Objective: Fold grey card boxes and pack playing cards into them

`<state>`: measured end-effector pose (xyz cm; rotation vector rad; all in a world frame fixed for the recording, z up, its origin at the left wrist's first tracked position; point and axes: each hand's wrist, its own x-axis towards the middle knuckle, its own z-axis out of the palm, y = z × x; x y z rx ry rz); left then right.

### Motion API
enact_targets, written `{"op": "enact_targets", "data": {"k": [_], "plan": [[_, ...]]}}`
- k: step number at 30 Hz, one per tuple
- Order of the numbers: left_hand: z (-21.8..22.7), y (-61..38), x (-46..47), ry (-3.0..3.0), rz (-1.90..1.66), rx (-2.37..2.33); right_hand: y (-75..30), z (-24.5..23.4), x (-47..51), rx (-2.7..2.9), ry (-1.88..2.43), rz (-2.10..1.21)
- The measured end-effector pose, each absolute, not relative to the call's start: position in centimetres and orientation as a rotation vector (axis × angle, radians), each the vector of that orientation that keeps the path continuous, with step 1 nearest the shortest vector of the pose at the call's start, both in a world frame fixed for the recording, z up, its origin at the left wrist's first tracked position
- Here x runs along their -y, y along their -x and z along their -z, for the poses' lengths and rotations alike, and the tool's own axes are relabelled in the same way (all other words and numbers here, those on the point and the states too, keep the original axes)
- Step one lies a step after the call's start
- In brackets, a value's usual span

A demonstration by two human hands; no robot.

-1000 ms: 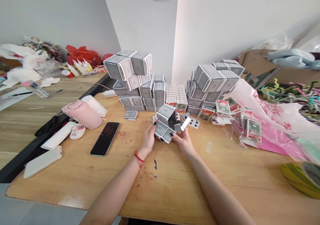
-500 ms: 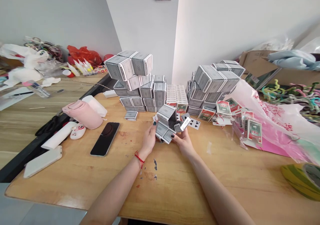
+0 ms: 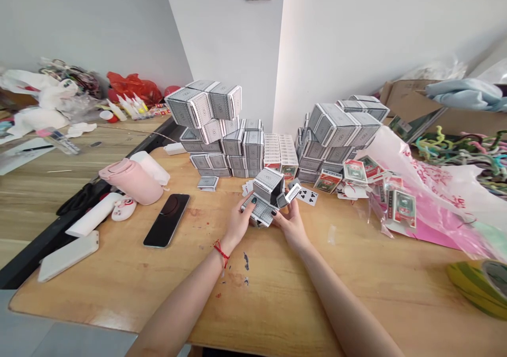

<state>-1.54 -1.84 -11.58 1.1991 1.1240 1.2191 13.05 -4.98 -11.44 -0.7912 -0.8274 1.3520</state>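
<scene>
Between my hands is a box-like piece made of folded playing cards (image 3: 269, 181), grey-patterned backs outward, with a dark hollow on its right side. My left hand (image 3: 238, 221) grips its left front, the thumb lying on the lower card panel. On the right, my right hand (image 3: 293, 227) is closed on its right edge, beside a tilted card flap with a white edge; some of those fingers are hidden behind it. Loose cards (image 3: 308, 194) lie face up just behind. Stacks of similar card boxes stand at the left (image 3: 214, 135) and right (image 3: 332, 135).
Several red-and-green card packs (image 3: 402, 209) lie on pink plastic at the right. A black phone (image 3: 166, 221), a pink tumbler (image 3: 130, 181) and a white power bank (image 3: 68, 256) are on the left. A yellow tape roll (image 3: 475, 288) sits at the right edge.
The folded-card piece has turned and shifted slightly right. My left thumb has moved from its left side onto the lower front panel. My right hand has barely moved.
</scene>
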Motion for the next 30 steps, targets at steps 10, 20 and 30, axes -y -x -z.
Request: {"op": "enact_targets", "data": {"k": [10,20,30], "plan": [[11.34,1.20,2.21,-1.367,-1.208,-1.169,-13.21,11.85,4.93,0.847,0.841,-1.337],[11.28,1.15,2.23,-1.394,-1.227,-1.202,-13.28,11.87,4.85,0.950,0.840,-1.295],[11.49,0.93,2.20,-1.411,-1.279,-1.218,-13.15,12.06,4.93,0.953,0.889,-1.291]]}}
